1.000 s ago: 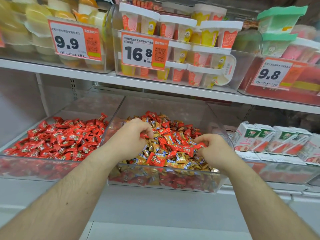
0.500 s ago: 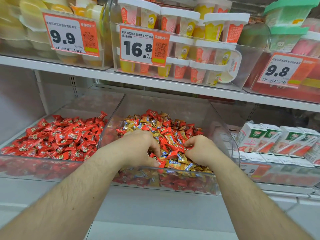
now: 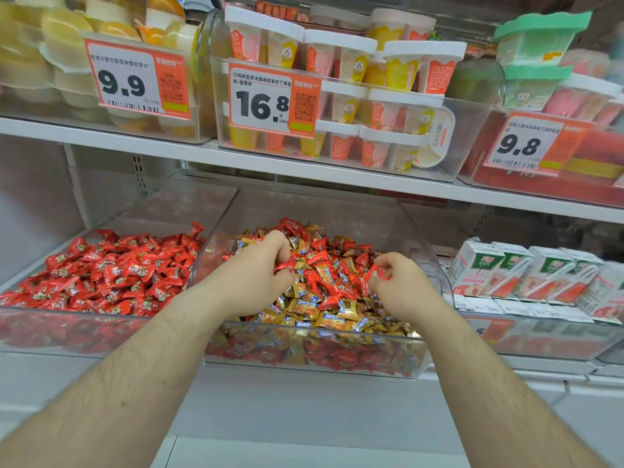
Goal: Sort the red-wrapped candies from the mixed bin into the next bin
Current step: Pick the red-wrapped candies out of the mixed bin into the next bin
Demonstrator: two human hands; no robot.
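2 hands point(image 3: 251, 275) point(image 3: 400, 285) gripping red candies point(image 3: 378, 273), mixed bin point(image 3: 314, 363).

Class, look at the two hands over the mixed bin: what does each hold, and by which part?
Each hand, left hand and right hand, pinches red-wrapped candies in its fingertips; which part of the wrappers cannot be told.

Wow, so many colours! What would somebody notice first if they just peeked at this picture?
Probably the two hands, left hand and right hand, each pinching red candies over the mixed bin of red and gold sweets in the middle. Beside it on the left, a bin of red candies glows. Above, the big 16.8 price tag hangs on the upper shelf.
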